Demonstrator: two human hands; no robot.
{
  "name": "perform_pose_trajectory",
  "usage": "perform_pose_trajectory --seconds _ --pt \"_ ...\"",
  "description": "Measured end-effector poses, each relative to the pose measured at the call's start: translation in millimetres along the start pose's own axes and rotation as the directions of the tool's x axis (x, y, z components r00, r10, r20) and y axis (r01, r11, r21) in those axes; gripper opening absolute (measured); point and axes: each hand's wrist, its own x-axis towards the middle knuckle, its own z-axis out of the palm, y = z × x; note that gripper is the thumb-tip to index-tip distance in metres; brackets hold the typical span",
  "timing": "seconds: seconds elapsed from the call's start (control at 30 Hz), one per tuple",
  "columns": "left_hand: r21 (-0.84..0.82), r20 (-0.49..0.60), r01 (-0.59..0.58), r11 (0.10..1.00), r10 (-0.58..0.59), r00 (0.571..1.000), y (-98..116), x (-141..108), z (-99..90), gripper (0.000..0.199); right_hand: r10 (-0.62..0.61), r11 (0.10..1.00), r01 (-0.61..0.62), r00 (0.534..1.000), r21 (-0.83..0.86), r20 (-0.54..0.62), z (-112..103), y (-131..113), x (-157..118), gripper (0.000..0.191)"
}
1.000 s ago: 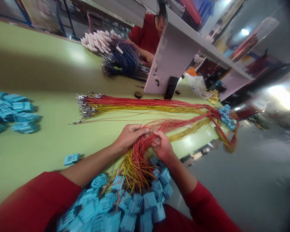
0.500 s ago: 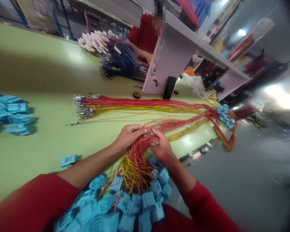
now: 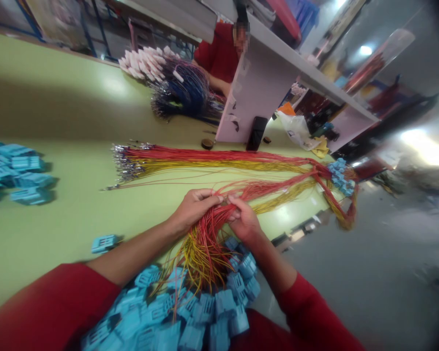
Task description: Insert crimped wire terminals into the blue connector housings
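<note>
My left hand (image 3: 197, 204) and my right hand (image 3: 243, 215) meet at a bundle of red wires (image 3: 215, 222), fingers closed around it, thumbs close together. Yellow wires (image 3: 201, 256) fan out below the hands and run down to many blue connectors (image 3: 205, 312) heaped over my lap and the table edge. Beyond the hands, red and yellow wires with metal terminals (image 3: 126, 163) at their left ends lie across the green table (image 3: 76, 209). Their right ends run toward a small cluster of blue connectors (image 3: 341, 176).
More blue connectors (image 3: 18, 170) lie at the left, and a single one (image 3: 104, 243) near my left forearm. A phone (image 3: 256, 133) leans on a pink divider (image 3: 256, 92), beside a tape roll (image 3: 207, 144). Behind are dark wires (image 3: 186, 92) and a person in red (image 3: 219, 53).
Both my hands stay almost where they were on the wires. Behind the divider, the other person's head has shifted slightly down.
</note>
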Motion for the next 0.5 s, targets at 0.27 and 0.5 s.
perform_pose_trajectory --seconds 0.27,0.5 --pt "0.053 0.033 -0.021 0.998 0.019 0.999 -5.4 2.6 -4.5 0.032 -0.008 1.000 0.008 1.000 -0.002 -0.006 -0.3 0.0 -0.1 0.026" --pt "0.072 0.040 -0.052 0.996 0.049 0.998 -5.1 2.6 -3.3 0.036 -0.013 1.000 0.013 0.999 0.007 -0.047 -1.4 -0.1 0.1 0.018"
